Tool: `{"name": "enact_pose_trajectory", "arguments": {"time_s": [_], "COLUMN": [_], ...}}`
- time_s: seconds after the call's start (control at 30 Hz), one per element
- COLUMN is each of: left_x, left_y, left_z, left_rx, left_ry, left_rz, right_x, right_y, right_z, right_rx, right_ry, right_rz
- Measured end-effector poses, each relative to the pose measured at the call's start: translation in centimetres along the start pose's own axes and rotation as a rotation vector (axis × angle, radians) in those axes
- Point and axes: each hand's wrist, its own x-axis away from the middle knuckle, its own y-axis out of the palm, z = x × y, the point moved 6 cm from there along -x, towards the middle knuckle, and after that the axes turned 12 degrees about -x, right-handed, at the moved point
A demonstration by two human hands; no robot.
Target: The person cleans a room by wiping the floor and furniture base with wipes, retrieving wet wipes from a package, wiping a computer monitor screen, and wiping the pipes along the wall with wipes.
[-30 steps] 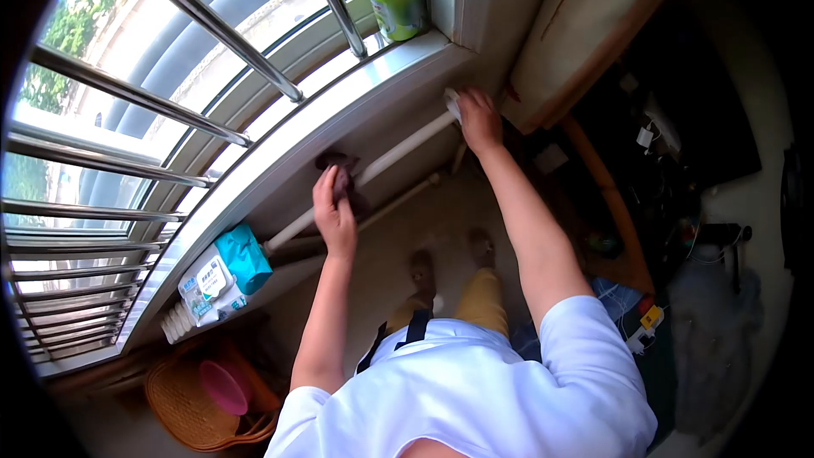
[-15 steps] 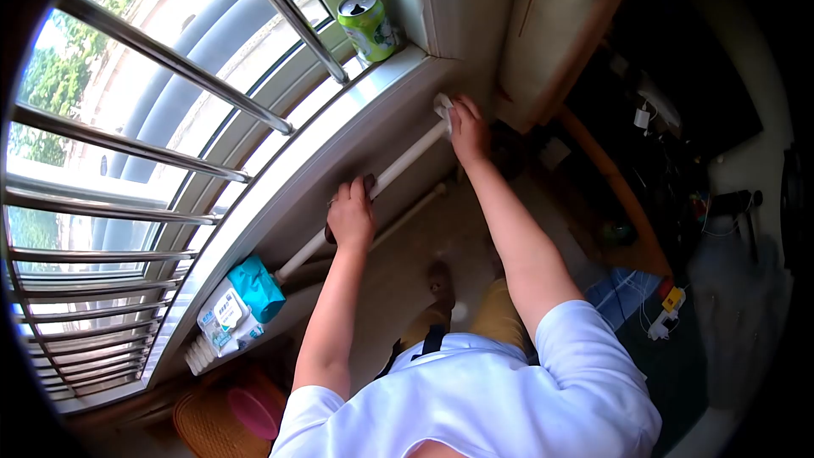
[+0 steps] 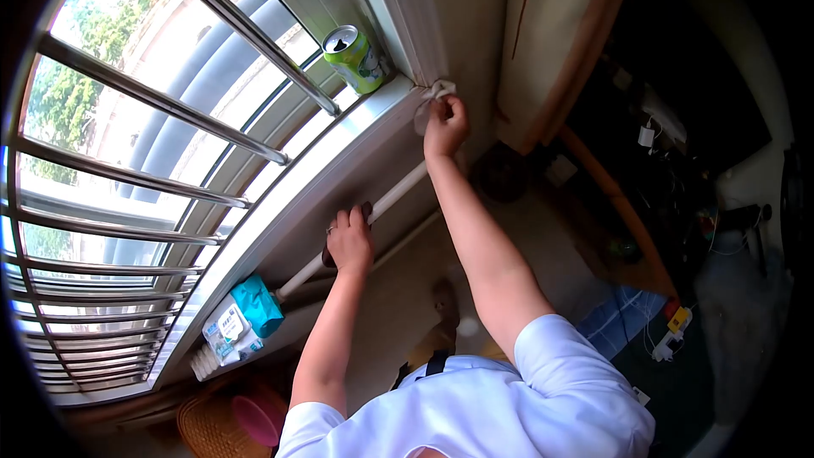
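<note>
A white pipe (image 3: 398, 192) runs slantwise below the window sill (image 3: 297, 171). My left hand (image 3: 349, 242) is closed round a dark brown cloth (image 3: 367, 210) against the pipe. Higher up, near the sill's right corner, my right hand (image 3: 447, 126) pinches a crumpled white wipe (image 3: 439, 91), which touches the corner by the wall. On the sill, just left of that wipe, stands a green can (image 3: 354, 59). A teal and white wipes packet (image 3: 257, 306) lies at the pipe's lower end.
Metal bars (image 3: 161, 109) cross the window. At the lower left are a woven basket (image 3: 208, 424) and a pink basin (image 3: 259, 420). A wooden-edged panel (image 3: 543, 42) stands at right, with cables and a power strip (image 3: 667, 345) beyond.
My right hand has moved with the white wipe from the pipe's upper end up to the sill corner. My left hand has closed round the brown cloth on the pipe. The view has shifted.
</note>
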Motion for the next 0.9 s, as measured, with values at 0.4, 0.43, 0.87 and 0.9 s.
{"name": "enact_pose_trajectory", "arguments": {"time_s": [0.4,0.43,0.87,0.9], "left_x": [-0.2,-0.1,-0.2,-0.1], "left_y": [0.1,0.3,0.2,0.2], "left_z": [0.1,-0.1,-0.2,-0.2], "left_rx": [-0.005,-0.008,0.026,0.026], "left_ry": [0.040,0.043,0.087,0.090], "left_rz": [0.008,0.001,-0.006,-0.008], "right_x": [0.9,1.5,1.5,0.7], "right_y": [-0.3,-0.2,-0.1,-0.3], "right_z": [-0.3,0.2,-2.0,-2.6], "right_rx": [0.104,-0.026,0.044,0.041], "right_ry": [-0.044,0.042,-0.139,-0.197], "right_rz": [-0.055,-0.059,-0.325,-0.287]}}
